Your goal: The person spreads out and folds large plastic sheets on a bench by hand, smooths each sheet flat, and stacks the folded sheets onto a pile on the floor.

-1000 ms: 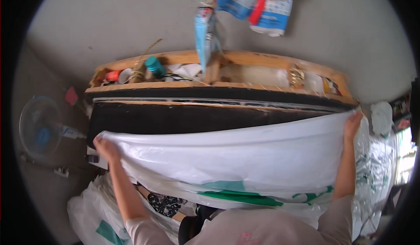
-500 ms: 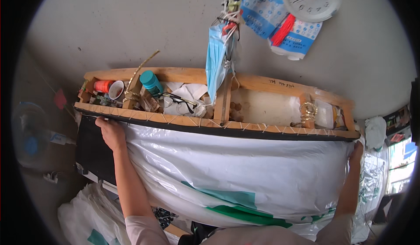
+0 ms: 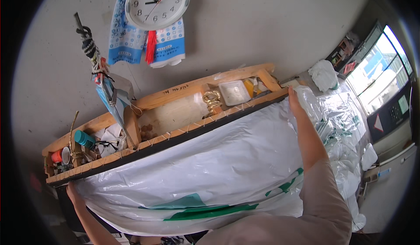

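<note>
A white plastic sheet (image 3: 210,153) with green patches is spread below a long wooden frame (image 3: 173,92), along the black band (image 3: 175,144) laced to its front rail. At the sheet's left end, my left hand (image 3: 73,192) is closed on the edge just under the band. My right hand (image 3: 294,97) grips the sheet's upper right corner beside the frame's right end. The fingertips of both hands are partly hidden. Inside the frame lie a teal bottle (image 3: 84,139), glasses (image 3: 107,144), an orange container (image 3: 57,156) and a white tray (image 3: 234,93).
A blue face mask (image 3: 109,100) hangs with cords over the frame's middle bar. On the wall are a round clock (image 3: 158,3) and blue-white tissue packs (image 3: 166,48). More crumpled plastic (image 3: 343,118) lies to the right, near a glass door (image 3: 385,70).
My view has turned toward the right, so the frame now slants and the doorway shows more. Both hands stay at the two ends of the sheet's upper edge.
</note>
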Demonstrator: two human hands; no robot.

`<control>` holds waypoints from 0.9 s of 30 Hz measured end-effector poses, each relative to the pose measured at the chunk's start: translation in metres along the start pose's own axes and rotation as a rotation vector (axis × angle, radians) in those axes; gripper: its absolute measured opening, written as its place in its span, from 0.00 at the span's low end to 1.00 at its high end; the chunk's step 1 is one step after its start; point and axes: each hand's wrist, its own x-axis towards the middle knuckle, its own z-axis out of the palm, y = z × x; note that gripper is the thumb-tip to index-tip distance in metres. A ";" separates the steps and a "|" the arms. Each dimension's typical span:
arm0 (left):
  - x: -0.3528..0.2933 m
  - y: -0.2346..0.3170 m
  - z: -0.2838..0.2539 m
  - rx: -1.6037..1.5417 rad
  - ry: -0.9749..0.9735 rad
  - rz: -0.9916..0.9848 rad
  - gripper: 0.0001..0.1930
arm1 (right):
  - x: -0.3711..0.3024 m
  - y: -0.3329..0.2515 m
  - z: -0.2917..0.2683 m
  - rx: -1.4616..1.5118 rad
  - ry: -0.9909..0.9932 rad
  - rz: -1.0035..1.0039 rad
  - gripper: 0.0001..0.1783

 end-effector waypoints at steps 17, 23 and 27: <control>-0.191 0.138 -0.128 -0.364 -0.416 0.146 0.27 | -0.167 -0.081 -0.002 -0.157 -1.363 -0.282 0.20; -0.354 0.176 0.123 0.345 -0.672 0.420 0.29 | -0.360 -0.089 0.181 0.581 -1.994 -0.600 0.28; -0.409 0.125 0.218 0.855 -0.827 0.550 0.31 | -0.396 -0.071 0.153 0.637 -1.778 -0.413 0.27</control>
